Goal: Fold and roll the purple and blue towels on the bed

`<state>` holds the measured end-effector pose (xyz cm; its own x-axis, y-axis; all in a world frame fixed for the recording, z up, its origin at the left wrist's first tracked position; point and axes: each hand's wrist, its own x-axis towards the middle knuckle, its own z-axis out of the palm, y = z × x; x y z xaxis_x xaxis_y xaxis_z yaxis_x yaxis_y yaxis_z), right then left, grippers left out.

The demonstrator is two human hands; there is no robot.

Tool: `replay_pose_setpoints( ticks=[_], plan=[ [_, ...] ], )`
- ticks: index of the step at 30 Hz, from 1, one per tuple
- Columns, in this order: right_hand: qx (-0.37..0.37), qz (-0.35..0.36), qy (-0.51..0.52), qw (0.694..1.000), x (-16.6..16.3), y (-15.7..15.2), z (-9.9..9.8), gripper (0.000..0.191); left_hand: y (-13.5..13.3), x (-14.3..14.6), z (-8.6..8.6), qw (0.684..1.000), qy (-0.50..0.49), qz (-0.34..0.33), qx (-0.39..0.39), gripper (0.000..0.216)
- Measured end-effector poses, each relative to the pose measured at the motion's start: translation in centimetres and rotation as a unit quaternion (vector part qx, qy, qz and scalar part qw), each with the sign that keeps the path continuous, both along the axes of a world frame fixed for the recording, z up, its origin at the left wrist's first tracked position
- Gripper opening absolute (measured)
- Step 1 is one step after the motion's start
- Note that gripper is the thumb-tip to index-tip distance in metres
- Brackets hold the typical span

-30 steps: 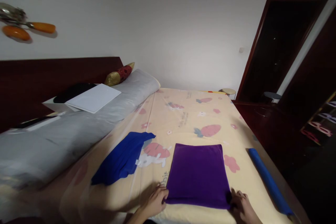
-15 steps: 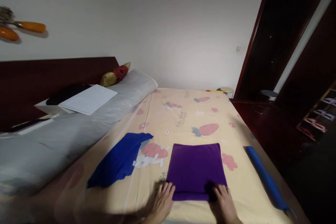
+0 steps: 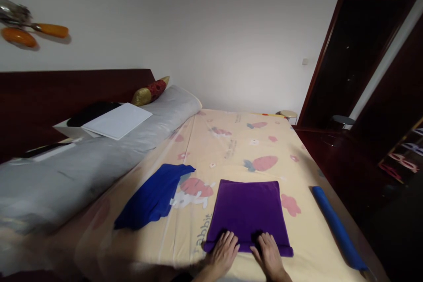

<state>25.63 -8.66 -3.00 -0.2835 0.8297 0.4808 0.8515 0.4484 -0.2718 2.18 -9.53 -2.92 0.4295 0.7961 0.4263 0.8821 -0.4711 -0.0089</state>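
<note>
A folded purple towel (image 3: 248, 211) lies flat on the cream cartoon-print bedsheet (image 3: 238, 150) near the bed's front edge. My left hand (image 3: 222, 255) rests on the towel's near left part with its fingers spread flat. My right hand (image 3: 268, 256) lies beside it on the near middle of the towel, fingers stretched out too. Both hands press on the cloth and hold nothing. A crumpled blue cloth (image 3: 153, 196) lies to the left of the towel, apart from it.
A blue rolled cylinder (image 3: 337, 227) lies along the bed's right edge. A long grey bolster (image 3: 99, 158) runs along the left, with a white board (image 3: 117, 121) and a red-gold cushion (image 3: 150, 90) behind it. Dark wooden furniture and a doorway (image 3: 350, 66) stand at the right.
My hands moved from the towel's near corners inward onto its near edge and now lie flat, close together. The towel's near edge has shifted slightly.
</note>
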Motion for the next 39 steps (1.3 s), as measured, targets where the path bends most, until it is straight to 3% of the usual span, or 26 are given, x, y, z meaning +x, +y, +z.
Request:
replay_pose_setpoints(
  ticks=[4,9,13,18,21,24,28,31,33,36,39],
  plan=[
    [-0.008,0.012,-0.004,1.0,2.9,0.2,0.2,0.026,0.3,-1.3,0.8,1.0,0.015,-0.008,-0.015,0.019],
    [-0.043,0.041,-0.007,0.998,6.9,-0.5,1.5,0.023,0.1,-3.5,0.7,0.999,0.028,-0.031,-0.021,0.011],
    [-0.148,0.072,0.02,0.986,9.6,-1.5,2.5,0.02,-0.8,-5.0,1.4,0.994,0.063,-0.069,-0.051,0.011],
    [-0.243,0.099,0.057,0.963,11.2,-2.1,2.8,0.02,-1.6,-5.7,4.2,0.987,0.059,-0.103,-0.11,0.015],
    [-0.237,0.07,0.087,0.965,11.7,-1.8,2.8,0.021,-1.6,-5.5,6.0,0.987,0.028,-0.074,-0.14,0.015],
    [-0.222,0.023,0.1,0.97,11.9,-1.2,3.3,0.023,-1.3,-5.6,6.8,0.987,-0.013,-0.011,-0.158,0.015],
    [-0.145,-0.024,0.025,0.989,10.1,-0.7,4.1,0.014,-0.5,-6.0,5.0,0.99,0.007,0.032,-0.136,0.027],
    [-0.048,-0.053,-0.006,0.997,6.1,-0.8,3.5,0.037,0.1,-4.2,2.7,0.988,0.051,0.069,-0.129,0.05],
    [-0.022,-0.031,0.003,0.999,2.6,-0.9,2.4,0.042,0.2,-1.6,1.7,0.989,0.055,0.047,-0.128,0.063],
    [-0.016,0.012,0.024,1.0,-1.7,-0.9,0.5,0.044,-0.1,2.5,1.6,0.995,0.027,-0.025,-0.097,0.066],
    [-0.016,0.045,0.003,0.999,-1.8,-0.5,-0.6,0.05,-0.5,3.1,2.9,0.995,0.02,-0.064,-0.079,0.063]
  ],
)
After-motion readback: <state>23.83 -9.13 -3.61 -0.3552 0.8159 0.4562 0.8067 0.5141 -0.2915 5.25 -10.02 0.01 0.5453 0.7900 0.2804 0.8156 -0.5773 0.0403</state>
